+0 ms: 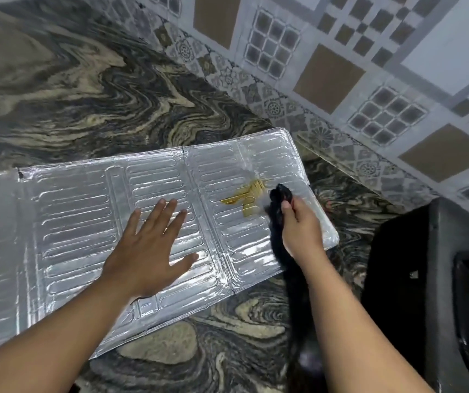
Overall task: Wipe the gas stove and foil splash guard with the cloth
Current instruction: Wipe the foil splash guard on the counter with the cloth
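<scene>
Wiping now: the person works on the foil splash guard, which lies flat and unfolded on the swirled stone counter, its far corner close to the tiled wall.
Left hand: the left hand lies flat on a middle panel, fingers spread and straight, holding nothing, pinning the sheet down.
Right hand: the right hand has its fingers curled round a dark cloth; the bunched end pokes out past the knuckles and touches the foil, while the rest trails down toward the person.
Stain: a yellow-brown smear sits on the right-hand panel, just beside the cloth's tip.
Gas stove: the black gas stove stands at the right edge, only partly in view, apart from the guard.
How the guard handles: it looks thin, light and easily creased, with embossed ribs and fold lines, so it would probably slide or buckle under a hard rub; a flat palm near the wiped spot seems the safest hold.
How the cloth handles: it appears soft and limp, best gripped bunched near its working end.
Progress: judging by the smear, the guard is not yet clean.
</scene>
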